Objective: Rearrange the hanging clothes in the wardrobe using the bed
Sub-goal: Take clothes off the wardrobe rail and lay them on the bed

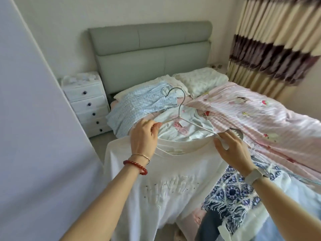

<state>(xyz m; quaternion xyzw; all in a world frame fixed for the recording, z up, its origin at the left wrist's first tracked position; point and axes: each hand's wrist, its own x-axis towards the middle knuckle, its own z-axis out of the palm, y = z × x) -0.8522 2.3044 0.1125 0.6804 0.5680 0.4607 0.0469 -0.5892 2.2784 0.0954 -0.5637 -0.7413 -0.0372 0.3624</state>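
A white T-shirt (161,185) with raised lettering hangs in front of me over the bed's foot. A thin metal hanger (180,108) sits at its neckline, hook up. My left hand (143,136) grips the hanger's left arm together with the shirt's collar. My right hand (232,150) pinches the hanger's right tip and the collar edge there. On the bed (260,108) lie a light blue checked garment (139,103), a pale mint garment (184,129) and a blue-and-white patterned fringed one (232,193).
A pink striped quilt (271,119) covers the bed's right side, with pillows (201,80) under the grey headboard (149,53). A white drawer unit (88,103) stands left of the bed. A pale panel (34,136) fills the left edge; striped curtains (274,40) hang at right.
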